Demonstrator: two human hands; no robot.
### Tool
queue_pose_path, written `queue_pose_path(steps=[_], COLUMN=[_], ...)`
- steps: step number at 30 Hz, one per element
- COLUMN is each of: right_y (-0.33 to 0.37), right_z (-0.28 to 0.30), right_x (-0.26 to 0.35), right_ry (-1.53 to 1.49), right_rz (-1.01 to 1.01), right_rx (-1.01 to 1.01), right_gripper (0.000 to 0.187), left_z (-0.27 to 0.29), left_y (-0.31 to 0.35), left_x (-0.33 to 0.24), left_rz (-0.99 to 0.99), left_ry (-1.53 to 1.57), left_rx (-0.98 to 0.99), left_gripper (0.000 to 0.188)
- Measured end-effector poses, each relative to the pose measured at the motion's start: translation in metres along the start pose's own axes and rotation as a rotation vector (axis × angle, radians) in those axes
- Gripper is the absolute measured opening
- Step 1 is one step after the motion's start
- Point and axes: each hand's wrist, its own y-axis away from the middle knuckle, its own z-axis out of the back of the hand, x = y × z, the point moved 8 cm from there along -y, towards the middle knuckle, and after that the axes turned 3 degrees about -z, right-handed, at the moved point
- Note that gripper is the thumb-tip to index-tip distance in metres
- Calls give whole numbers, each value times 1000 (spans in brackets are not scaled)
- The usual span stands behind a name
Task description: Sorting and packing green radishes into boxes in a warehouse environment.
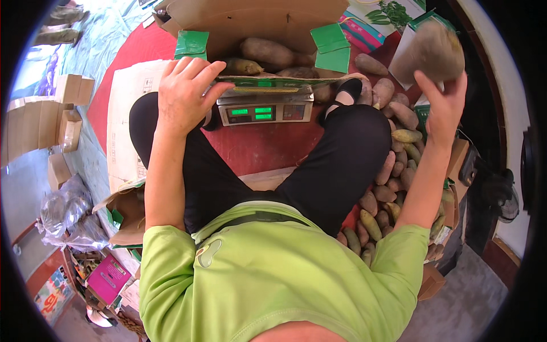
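Observation:
In my raised right hand [441,102], the fingers and thumb grip a large, rounded brown tuber [436,51] from below; motion blurs it. My left hand [185,94] has its fingers stretched out at the left front corner of an open cardboard box [250,25]. Whether it presses on the rim is hard to tell. Several long brown tubers [266,51] lie inside that box. Under its front edge sits a scale [265,113] with lit green digits, on the red floor between my knees.
A heap of pinkish and greenish tubers [393,176] spreads along my right leg. At my left lie a flat cardboard sheet [122,125] and another open box [128,214]. Wrapped plastic bags [68,211] and small cartons [71,88] stand farther left. A white wall edges the right.

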Motion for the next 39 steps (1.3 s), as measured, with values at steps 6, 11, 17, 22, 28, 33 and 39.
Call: queue_pose_path(steps=[6, 11, 17, 22, 28, 33, 39], right_y=[-26, -13, -16, -36, -26, -3, 0], right_z=[-143, -228, -254, -191, -93, -67, -63], right_x=[29, -30, -70, -25, -81, -101, -105], right_ry=[-133, 367, 568, 294, 104, 133, 89], right_rz=[-119, 35, 14, -54, -192, -389, -411], right_rx=[429, 785, 734, 528, 430, 324, 313], right_gripper=[60, 60, 64, 44, 42, 32, 33], left_z=[-6, -7, -8, -4, 3, 8, 9], left_y=[1, -1, -2, 2, 1, 1, 0], left_x=[-1, -1, 3, 4, 3, 2, 1], left_rz=[10, 10, 20, -7, 8, -8, -10], left_ry=[8, 5, -1, -3, 28, 39, 44], left_rx=[47, 58, 50, 13, -13, -47, -51], left_gripper=[30, 29, 30, 33, 36, 36, 37])
